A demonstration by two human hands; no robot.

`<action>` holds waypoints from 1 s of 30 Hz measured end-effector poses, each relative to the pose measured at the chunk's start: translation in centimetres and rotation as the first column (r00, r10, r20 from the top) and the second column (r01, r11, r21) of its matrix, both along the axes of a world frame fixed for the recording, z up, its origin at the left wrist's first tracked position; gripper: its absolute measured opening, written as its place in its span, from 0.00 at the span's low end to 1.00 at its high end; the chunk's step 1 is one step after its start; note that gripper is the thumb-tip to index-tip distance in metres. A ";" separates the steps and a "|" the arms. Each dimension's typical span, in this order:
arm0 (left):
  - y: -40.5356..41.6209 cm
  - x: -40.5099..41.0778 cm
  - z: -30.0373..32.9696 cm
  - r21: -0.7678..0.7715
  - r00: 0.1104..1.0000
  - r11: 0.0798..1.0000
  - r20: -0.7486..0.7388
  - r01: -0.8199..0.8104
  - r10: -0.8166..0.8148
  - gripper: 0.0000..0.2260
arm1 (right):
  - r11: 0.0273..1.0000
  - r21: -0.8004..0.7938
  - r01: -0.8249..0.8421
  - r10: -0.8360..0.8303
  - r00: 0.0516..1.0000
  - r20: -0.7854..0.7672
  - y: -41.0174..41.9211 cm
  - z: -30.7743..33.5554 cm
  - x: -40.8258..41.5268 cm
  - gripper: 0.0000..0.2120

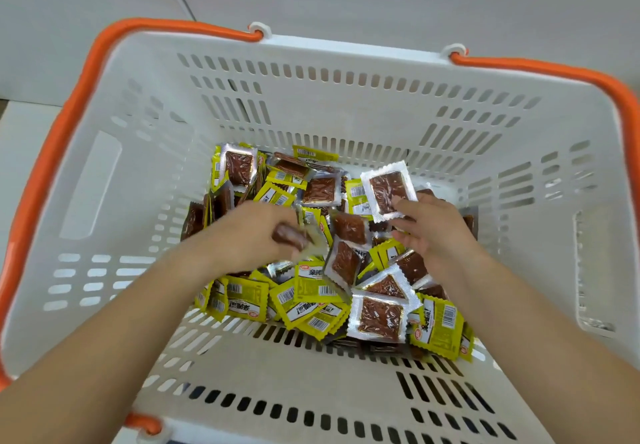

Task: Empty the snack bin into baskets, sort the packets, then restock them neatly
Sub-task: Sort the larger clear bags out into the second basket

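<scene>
Inside a white basket (311,97) with orange handles, the left hand (249,232) closes its grip on a blurred packet while the right hand (429,229) pinches a clear-faced packet (388,191) above the heaped packets (311,291), apparently sorting them.

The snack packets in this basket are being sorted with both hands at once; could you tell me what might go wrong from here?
1. The left hand is motion-blurred and grips several packets at once, so one could slip back into the pile unsorted.
2. The right hand pinches the clear-faced packet only at its lower edge; it might drop.
3. Yellow backs and clear fronts lie mixed, so a packet's side could be misjudged.
</scene>
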State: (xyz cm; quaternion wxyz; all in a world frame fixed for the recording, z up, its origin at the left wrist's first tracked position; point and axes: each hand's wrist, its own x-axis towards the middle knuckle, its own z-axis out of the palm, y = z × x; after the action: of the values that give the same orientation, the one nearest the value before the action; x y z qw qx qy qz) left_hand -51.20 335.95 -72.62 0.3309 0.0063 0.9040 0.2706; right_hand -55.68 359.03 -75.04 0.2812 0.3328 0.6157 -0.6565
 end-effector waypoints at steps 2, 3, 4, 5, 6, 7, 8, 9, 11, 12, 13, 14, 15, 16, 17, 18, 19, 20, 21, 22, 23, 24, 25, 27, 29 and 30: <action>-0.8 -0.6 0.5 0.155 0.958 0.963 -0.151 -0.220 0.243 0.07 | 0.999 -0.054 0.006 -0.007 1.000 -0.011 0.0 0.1 -0.2 0.08; -0.9 -0.8 0.7 0.273 0.920 0.912 -0.161 -0.307 0.358 0.08 | 0.997 -0.071 -0.006 0.005 1.000 -0.020 -0.2 0.4 -0.1 0.03; -0.8 -1.0 0.9 0.386 0.883 0.845 -0.134 -0.371 0.449 0.08 | 0.996 -0.087 -0.015 0.012 0.999 -0.039 -0.4 0.7 0.0 0.01; -0.5 -1.0 1.1 0.466 0.859 0.786 -0.100 -0.407 0.503 0.09 | 0.995 -0.096 -0.027 0.020 0.998 -0.068 -0.6 1.0 0.0 0.01; -0.2 -1.1 1.3 0.507 0.845 0.748 -0.068 -0.428 0.530 0.09 | 0.995 -0.088 -0.048 0.039 0.993 -0.107 -0.8 1.2 0.1 0.01; 0.0 -1.0 1.3 0.533 0.837 0.720 -0.038 -0.445 0.545 0.11 | 0.994 -0.069 -0.080 0.069 0.987 -0.146 -1.0 1.4 0.1 0.01; 0.2 -0.9 1.2 0.558 0.828 0.687 0.003 -0.466 0.560 0.12 | 0.992 -0.055 -0.117 0.106 0.978 -0.179 -1.2 1.6 0.3 0.02; 0.4 -0.9 1.1 0.575 0.813 0.649 0.050 -0.498 0.580 0.13 | 0.988 -0.051 -0.148 0.135 0.971 -0.199 -1.4 1.7 0.4 0.03; 0.9 -0.7 1.0 0.600 0.771 0.565 0.146 -0.567 0.619 0.16 | 0.975 -0.068 -0.212 0.193 0.957 -0.216 -1.8 2.0 0.9 0.07; 1.0 -0.7 0.9 0.612 0.755 0.527 0.184 -0.589 0.629 0.17 | 0.967 -0.069 -0.245 0.226 0.950 -0.217 -2.0 2.1 1.1 0.13; 1.2 -0.7 0.9 0.624 0.744 0.499 0.210 -0.601 0.634 0.17 | 0.958 -0.066 -0.279 0.259 0.941 -0.216 -2.1 2.2 1.3 0.17; 1.3 -0.7 0.8 0.632 0.732 0.474 0.230 -0.613 0.641 0.17 | 0.947 -0.051 -0.317 0.296 0.925 -0.237 -2.2 2.3 1.5 0.19; 1.3 -0.7 0.8 0.637 0.721 0.453 0.246 -0.624 0.647 0.16 | 0.935 -0.035 -0.353 0.330 0.903 -0.274 -2.4 2.5 1.5 0.19; 1.2 -0.7 0.7 0.638 0.708 0.431 0.264 -0.638 0.655 0.17 | 0.923 -0.012 -0.385 0.362 0.877 -0.316 -2.4 2.6 1.6 0.20; 1.1 -0.8 0.6 0.638 0.693 0.413 0.274 -0.650 0.667 0.18 | 0.915 0.015 -0.404 0.385 0.858 -0.340 -2.4 2.9 1.6 0.22; 0.9 -0.8 0.7 0.636 0.680 0.400 0.278 -0.659 0.678 0.19 | 0.905 0.037 -0.424 0.409 0.843 -0.349 -2.4 3.1 1.6 0.22; 0.7 -0.9 0.7 0.637 0.678 0.400 0.272 -0.659 0.683 0.18 | 0.894 0.060 -0.444 0.435 0.829 -0.352 -2.4 3.3 1.5 0.21; 0.5 -1.0 0.8 0.638 0.690 0.416 0.259 -0.648 0.676 0.16 | 0.879 0.085 -0.469 0.466 0.810 -0.357 -2.4 3.4 1.4 0.20; 0.3 -1.1 0.9 0.639 0.717 0.450 0.238 -0.623 0.655 0.15 | 0.865 0.096 -0.493 0.492 0.795 -0.355 -2.4 3.7 1.3 0.20; 0.3 -1.1 1.1 0.641 0.752 0.488 0.221 -0.592 0.621 0.14 | 0.847 0.095 -0.523 0.521 0.780 -0.347 -2.4 3.9 1.3 0.21; 0.2 -1.1 1.3 0.644 0.789 0.523 0.215 -0.558 0.576 0.14 | 0.823 0.075 -0.563 0.553 0.765 -0.329 -2.3 4.0 1.3 0.24; 0.2 -1.1 1.5 0.647 0.822 0.549 0.229 -0.529 0.522 0.14 | 0.796 0.052 -0.603 0.591 0.754 -0.288 -2.2 4.0 1.2 0.25; 0.3 -1.0 1.6 0.649 0.846 0.564 0.262 -0.510 0.464 0.14 | 0.786 0.012 -0.618 0.602 0.762 -0.240 -2.0 4.0 1.2 0.24; 0.6 -0.8 1.5 0.633 0.870 0.597 0.340 -0.493 0.358 0.17 | 0.804 -0.112 -0.584 0.561 0.808 -0.179 -2.0 3.7 1.2 0.11; 1.0 -0.5 1.2 0.591 0.878 0.650 0.333 -0.478 0.342 0.20 | 0.856 -0.197 -0.478 0.468 0.878 -0.094 -2.1 3.7 1.1 0.05; 1.2 -0.5 1.0 0.564 0.872 0.666 0.301 -0.489 0.385 0.19 | 0.882 -0.238 -0.406 0.401 0.913 -0.074 -2.1 3.3 1.0 0.06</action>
State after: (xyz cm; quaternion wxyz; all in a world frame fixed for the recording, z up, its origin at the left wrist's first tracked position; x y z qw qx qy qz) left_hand -51.65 337.11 -71.62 0.3043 -0.1233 0.7083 0.6249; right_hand -54.65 356.90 -71.75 0.4439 0.1524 0.5877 -0.6591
